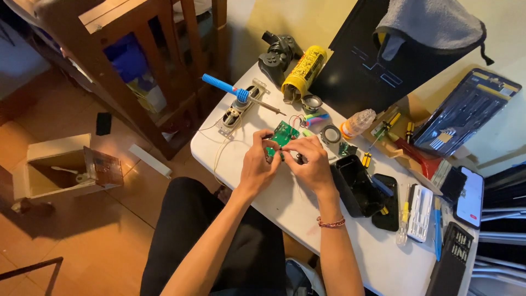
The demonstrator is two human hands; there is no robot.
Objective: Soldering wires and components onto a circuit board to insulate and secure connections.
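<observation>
Our forearms reach up from the bottom of the frame over dark trousers (219, 246), a beaded bracelet (330, 222) on the right wrist, and meet at the near edge of a white table (307, 214).

At far left an open cardboard box (55, 167) sits on the orange floor, with a wooden chair frame (148, 60) standing behind it. Next, on the table's left corner, a blue-handled soldering iron (233, 90) rests on its metal stand (236, 109), tip pointing right, with thin wires trailing toward us.

Our left hand (257, 167) and right hand (313, 164) close together on a small green circuit board (282, 137). The left fingertips pinch its near-left edge; the right fingers curl over its right side and hide that part of it. The board is tilted, held just above the tabletop, its far half sticking out clear beyond both sets of fingers.

Beyond the hands lie a black game controller (279, 55) and a yellow can (304, 71) on its side, with a roll of tape (330, 134) and a clear plastic bottle (357, 123) just right of the board. A black plastic shell (357, 186) sits touching distance from our right hand. A black game console (378, 55) stands behind, a grey cloth (433, 24) draped on top.

Farther right we see yellow-handled screwdrivers (392, 123), a screwdriver bit case (466, 112), a white bit holder (421, 205) and a smartphone (471, 197) at the table's right edge.
</observation>
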